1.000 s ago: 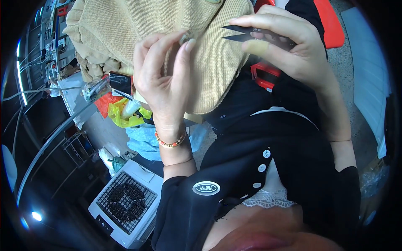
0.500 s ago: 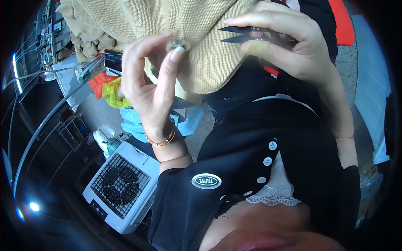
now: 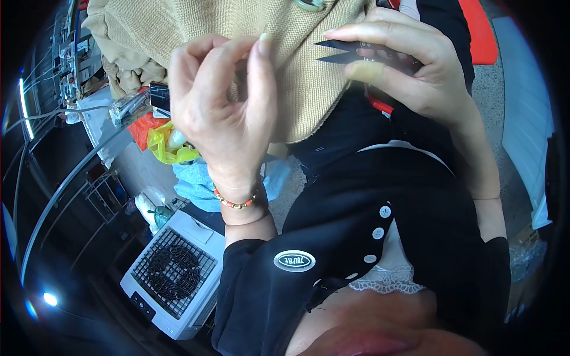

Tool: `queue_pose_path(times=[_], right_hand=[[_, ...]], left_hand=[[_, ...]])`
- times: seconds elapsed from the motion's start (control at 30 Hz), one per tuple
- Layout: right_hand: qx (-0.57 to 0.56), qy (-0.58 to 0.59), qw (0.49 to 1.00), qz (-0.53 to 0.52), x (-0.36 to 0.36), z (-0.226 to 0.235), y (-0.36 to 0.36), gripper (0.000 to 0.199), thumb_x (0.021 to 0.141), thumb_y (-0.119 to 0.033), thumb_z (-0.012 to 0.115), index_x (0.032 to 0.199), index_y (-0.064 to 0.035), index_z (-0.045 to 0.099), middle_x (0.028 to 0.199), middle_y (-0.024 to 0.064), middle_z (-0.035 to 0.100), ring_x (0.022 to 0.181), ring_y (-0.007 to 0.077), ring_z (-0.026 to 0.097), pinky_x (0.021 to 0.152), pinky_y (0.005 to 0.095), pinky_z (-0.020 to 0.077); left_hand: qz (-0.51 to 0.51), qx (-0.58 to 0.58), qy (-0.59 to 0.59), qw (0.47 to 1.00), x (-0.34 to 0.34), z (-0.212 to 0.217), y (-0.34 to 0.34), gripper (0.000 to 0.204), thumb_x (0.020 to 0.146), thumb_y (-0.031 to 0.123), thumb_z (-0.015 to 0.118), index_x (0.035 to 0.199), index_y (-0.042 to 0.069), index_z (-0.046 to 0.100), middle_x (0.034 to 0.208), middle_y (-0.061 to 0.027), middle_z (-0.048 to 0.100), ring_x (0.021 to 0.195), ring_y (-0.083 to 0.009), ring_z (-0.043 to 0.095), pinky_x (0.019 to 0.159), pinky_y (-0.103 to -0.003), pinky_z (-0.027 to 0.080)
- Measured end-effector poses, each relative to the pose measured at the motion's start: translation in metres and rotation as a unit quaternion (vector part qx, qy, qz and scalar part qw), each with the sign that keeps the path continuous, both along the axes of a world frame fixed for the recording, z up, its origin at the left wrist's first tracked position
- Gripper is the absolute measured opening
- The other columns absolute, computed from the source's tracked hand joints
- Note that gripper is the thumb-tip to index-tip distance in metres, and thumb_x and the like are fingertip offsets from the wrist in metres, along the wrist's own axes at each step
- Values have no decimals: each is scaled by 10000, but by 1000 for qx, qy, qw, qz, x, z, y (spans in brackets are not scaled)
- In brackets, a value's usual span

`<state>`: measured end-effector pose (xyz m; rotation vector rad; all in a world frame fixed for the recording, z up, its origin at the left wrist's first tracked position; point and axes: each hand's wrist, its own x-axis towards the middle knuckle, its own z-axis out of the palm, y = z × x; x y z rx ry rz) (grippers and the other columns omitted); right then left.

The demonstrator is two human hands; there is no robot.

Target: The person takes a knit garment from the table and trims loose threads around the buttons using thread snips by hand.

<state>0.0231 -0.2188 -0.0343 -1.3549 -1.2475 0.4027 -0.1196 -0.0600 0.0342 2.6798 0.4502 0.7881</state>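
Note:
A beige knitted garment [image 3: 309,89] lies over my lap at the top of the view. My left hand [image 3: 228,101] is above it, thumb and forefinger pinched together; what they pinch, if anything, is too small to make out. A round, shiny button [image 3: 310,5] shows on the knit at the top edge, apart from my fingers. In my right hand [image 3: 415,65] I hold a pair of thread snips [image 3: 341,52], dark pointed blades parted and pointing left over the garment. A tan strip of tape wraps my right thumb.
A white air cooler [image 3: 172,267] with a black grille stands on the floor at lower left. Yellow and red plastic bags [image 3: 169,142] and light blue cloth [image 3: 193,184] lie left of my left arm. Something red [image 3: 482,35] is at upper right.
My left hand has let go of the button, which now shows further up on the knit. That hand has turned and its fingertips have risen slightly. The snips have barely moved.

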Motion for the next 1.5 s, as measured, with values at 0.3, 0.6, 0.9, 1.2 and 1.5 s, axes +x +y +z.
queue_pose_path(times=[0.3,0.6,0.9,1.2,1.5], right_hand=[[219,-13,975,-16,2,-5,47,326,782,-30,741,1090,36,660,746,84,580,599,150,545,538,257,425],[-17,-1,1000,-24,-10,31,21,316,776,-48,729,1077,21,663,770,124,580,649,214,593,568,283,462],[396,-182,892,-119,-8,-20,74,298,786,-102,724,1071,-26,680,784,117,577,642,241,593,567,302,482],[-34,-107,994,8,-3,43,23,333,749,-97,727,1074,-41,678,798,89,572,641,219,592,547,289,481],[-82,-69,993,44,2,52,21,354,695,-46,709,1047,-72,676,806,45,574,663,188,595,529,282,474]], left_hand=[[7,-91,-112,990,-11,-14,2,104,770,40,757,869,38,726,832,-56,609,808,-147,556,706,-249,438],[-8,-184,-171,968,-21,-21,-1,83,826,27,718,907,14,707,916,-59,583,842,-107,543,734,-213,437],[-35,-159,-156,974,-26,-24,-4,73,889,7,638,925,-50,666,907,-88,599,854,-125,543,762,-236,455],[28,-268,-214,939,-24,-31,-11,95,810,76,738,896,37,727,865,-42,606,875,-133,528,782,-239,423],[-15,-168,-195,966,-23,-34,-5,103,911,57,623,907,-41,656,900,-91,589,699,-94,532,662,-212,441]])
